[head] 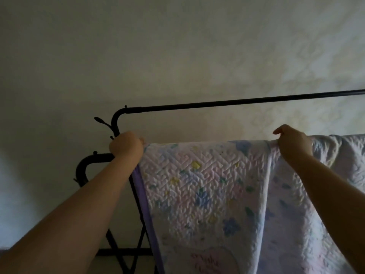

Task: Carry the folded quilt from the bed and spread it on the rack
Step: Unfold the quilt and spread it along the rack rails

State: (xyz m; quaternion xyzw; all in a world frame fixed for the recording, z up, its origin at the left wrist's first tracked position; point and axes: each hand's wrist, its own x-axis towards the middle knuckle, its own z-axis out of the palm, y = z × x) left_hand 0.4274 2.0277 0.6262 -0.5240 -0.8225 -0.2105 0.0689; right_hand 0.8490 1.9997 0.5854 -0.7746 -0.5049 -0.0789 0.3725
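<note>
Dim pale wall behind, and the black metal tube rack (197,105) runs off frame right. The pastel floral quilted blanket (207,194) hangs over the lower rail, hiding it, long edge along the rail, bottom cut off. Left hand (126,145) clenches its left top corner; right hand (292,143) pinches the top edge. Upper rail bare.
</note>
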